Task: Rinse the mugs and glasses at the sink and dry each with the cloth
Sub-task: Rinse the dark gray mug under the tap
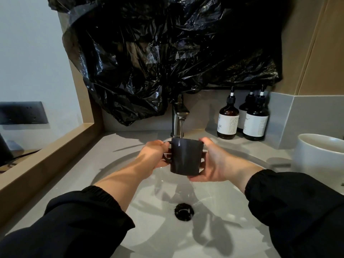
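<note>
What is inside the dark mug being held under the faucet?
A stream of water from the faucet drops past the dark mug's rim, seemingly into it. The mug's own wall hides its inside, so any water level or residue cannot be seen.

bathroom vanity | sink | tap | pump bottles

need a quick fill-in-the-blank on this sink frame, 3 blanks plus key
1. The mug is held under the running ___.
2. The left hand grips the mug's ___; the right hand holds the other side.
3. ___ pump bottles stand at back right.

Missing words: faucet; handle; three.
</note>
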`<state>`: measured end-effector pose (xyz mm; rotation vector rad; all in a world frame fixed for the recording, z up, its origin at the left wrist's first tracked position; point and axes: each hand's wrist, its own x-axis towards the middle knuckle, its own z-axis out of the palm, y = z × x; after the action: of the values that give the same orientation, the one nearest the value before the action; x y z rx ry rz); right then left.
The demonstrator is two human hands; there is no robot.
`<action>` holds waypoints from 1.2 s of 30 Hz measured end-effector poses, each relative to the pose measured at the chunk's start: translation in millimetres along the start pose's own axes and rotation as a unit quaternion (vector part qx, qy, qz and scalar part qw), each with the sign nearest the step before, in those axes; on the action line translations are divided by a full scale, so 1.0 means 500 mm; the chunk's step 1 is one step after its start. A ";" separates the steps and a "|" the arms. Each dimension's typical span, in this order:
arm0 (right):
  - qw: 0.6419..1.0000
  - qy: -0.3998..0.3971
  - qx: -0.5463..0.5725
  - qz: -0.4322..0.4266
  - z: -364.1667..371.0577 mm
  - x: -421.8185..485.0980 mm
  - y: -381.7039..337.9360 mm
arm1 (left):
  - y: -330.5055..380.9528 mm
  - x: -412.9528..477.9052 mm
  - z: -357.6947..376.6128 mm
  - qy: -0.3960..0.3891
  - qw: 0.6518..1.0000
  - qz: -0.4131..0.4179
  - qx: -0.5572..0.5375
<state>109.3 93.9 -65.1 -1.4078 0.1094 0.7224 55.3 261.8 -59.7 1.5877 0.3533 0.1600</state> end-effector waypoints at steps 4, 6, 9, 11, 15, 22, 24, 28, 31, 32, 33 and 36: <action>0.998 0.027 0.026 -0.044 0.008 0.002 0.000 | 0.004 -0.001 -0.030 -0.065 0.993 0.026 0.100; 0.998 0.035 0.026 -0.054 0.010 0.003 0.000 | 0.004 -0.003 -0.036 -0.121 0.987 0.025 0.101; 0.996 0.049 0.005 -0.074 0.018 0.007 0.002 | 0.003 -0.003 -0.039 -0.165 0.982 0.032 0.082; 0.995 0.049 0.001 -0.089 0.026 0.009 0.002 | 0.006 -0.006 -0.045 -0.171 0.982 0.029 0.072; 0.995 0.013 0.004 -0.103 0.030 0.011 0.000 | 0.009 -0.011 -0.060 -0.194 0.981 0.000 0.026; 0.998 0.010 -0.035 -0.055 0.002 0.017 -0.010 | 0.000 -0.019 -0.037 -0.152 0.981 0.084 0.087; 0.999 0.000 -0.029 -0.029 -0.006 0.020 -0.010 | -0.005 -0.022 -0.028 -0.122 0.943 0.163 0.263; 0.997 0.014 -0.052 -0.050 -0.004 0.011 -0.008 | -0.007 -0.032 -0.016 -0.057 0.775 0.321 0.541; 0.985 0.008 -0.154 -0.074 -0.005 0.001 -0.008 | -0.001 -0.035 -0.022 -0.068 0.665 0.418 0.616; 0.981 -0.004 -0.180 -0.078 -0.008 -0.001 -0.009 | -0.002 -0.030 -0.026 -0.073 0.636 0.446 0.625; 0.978 -0.015 -0.194 -0.080 -0.012 -0.003 -0.008 | -0.003 -0.026 -0.030 -0.078 0.602 0.483 0.630; 0.973 -0.024 -0.211 -0.090 -0.027 -0.006 -0.004 | -0.008 -0.009 -0.032 -0.070 0.506 0.544 0.666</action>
<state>112.7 80.3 -64.6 -1.7768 -0.2192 0.6502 45.4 275.3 -62.4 3.1573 -1.0676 0.8841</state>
